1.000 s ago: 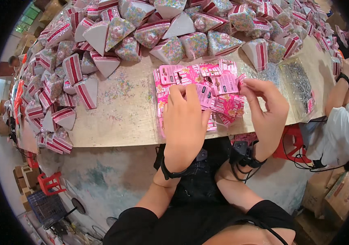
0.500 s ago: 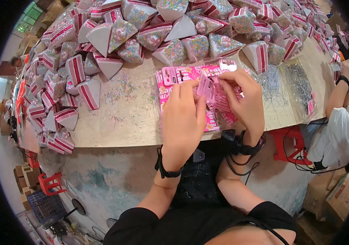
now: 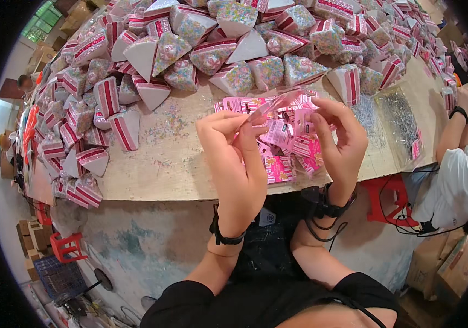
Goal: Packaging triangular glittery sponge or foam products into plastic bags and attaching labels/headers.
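Observation:
A pile of pink printed header cards [image 3: 280, 169] lies on the table in front of me, with a clear plastic bag around or under part of it. Over the pile, my left hand [image 3: 234, 156] is closed, thumb against bent fingers, on a thin pink card [image 3: 274, 106] tilted nearly edge-on. My right hand [image 3: 343, 139] curls opposite it, thumb and forefinger at the edge of a small pink card [image 3: 303, 122] with a hanging hole. The fingertips partly cover that card's edge.
Many glittery cake-slice pieces [image 3: 212, 54] with pink and white layers heap across the back and left. Silver wire ties [image 3: 400, 123] lie in a clear bag on the right. A co-worker's arm [image 3: 452, 128] shows at far right, above a red stool [image 3: 384, 199].
My hands have moved apart. The left hand has drawn left and tipped its card; the right has shifted slightly right. The view has shifted a little.

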The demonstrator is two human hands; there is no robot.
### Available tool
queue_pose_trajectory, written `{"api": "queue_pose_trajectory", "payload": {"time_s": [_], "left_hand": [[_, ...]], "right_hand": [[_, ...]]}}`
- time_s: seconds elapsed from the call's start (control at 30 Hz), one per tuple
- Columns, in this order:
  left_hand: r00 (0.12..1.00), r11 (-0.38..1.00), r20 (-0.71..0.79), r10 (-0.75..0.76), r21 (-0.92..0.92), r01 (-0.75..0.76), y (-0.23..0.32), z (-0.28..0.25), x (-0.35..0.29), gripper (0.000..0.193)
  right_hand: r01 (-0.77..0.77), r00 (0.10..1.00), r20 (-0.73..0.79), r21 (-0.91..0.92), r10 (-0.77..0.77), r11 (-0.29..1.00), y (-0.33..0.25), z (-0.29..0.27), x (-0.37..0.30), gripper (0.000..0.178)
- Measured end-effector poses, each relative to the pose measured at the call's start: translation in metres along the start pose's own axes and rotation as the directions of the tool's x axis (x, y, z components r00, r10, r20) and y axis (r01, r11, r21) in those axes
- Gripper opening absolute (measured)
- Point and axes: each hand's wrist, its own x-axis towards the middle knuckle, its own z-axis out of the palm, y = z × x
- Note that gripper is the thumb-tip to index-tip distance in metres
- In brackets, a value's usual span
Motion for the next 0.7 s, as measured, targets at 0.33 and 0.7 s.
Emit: {"api": "queue_pose_trajectory", "payload": {"time_s": [0.33, 0.7], "left_hand": [[0.968, 0.964, 0.033, 0.249, 0.09, -0.251, -0.004, -0.003, 0.005, 0.014], [0.952, 0.955, 0.073, 0.296, -0.034, -0.294, 0.005, 0.004, 0.006, 0.024]], "right_hand": [[0.029, 0.996, -0.09, 0.219, -0.01, 0.975, -0.013, 0.006, -0.002, 0.018], [0.003, 0.99, -0.133, 0.365, 0.049, 0.931, -0.013, 0.003, -0.003, 0.011]]}}
